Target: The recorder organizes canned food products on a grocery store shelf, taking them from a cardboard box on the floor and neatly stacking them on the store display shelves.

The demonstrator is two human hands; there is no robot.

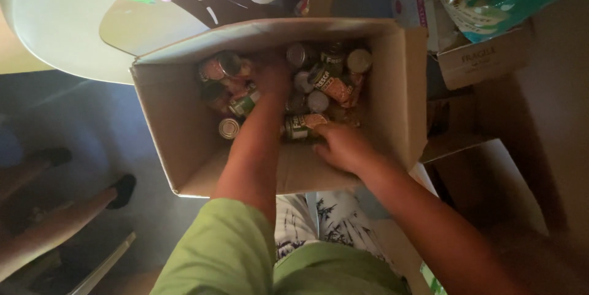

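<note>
I see an open cardboard box [178,117] holding a heap of tin cans [325,80]. My left hand [270,77] is deep among the cans at the box's middle, its grip hidden from me. My right hand [343,146], near the box's front wall, curls over a green-labelled can [300,126].

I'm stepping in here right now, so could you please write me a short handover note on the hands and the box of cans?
Left hand: reaching deep into the open cardboard box, among the cans; its grip is hidden.
Right hand: resting over a can lying on its side near the box's near wall; a closed grip cannot be confirmed.
Things: the box holds many mixed tin cans, some upright, some on their sides.
Done: no can is lifted out.
Left: all cans remain in the box.
</note>
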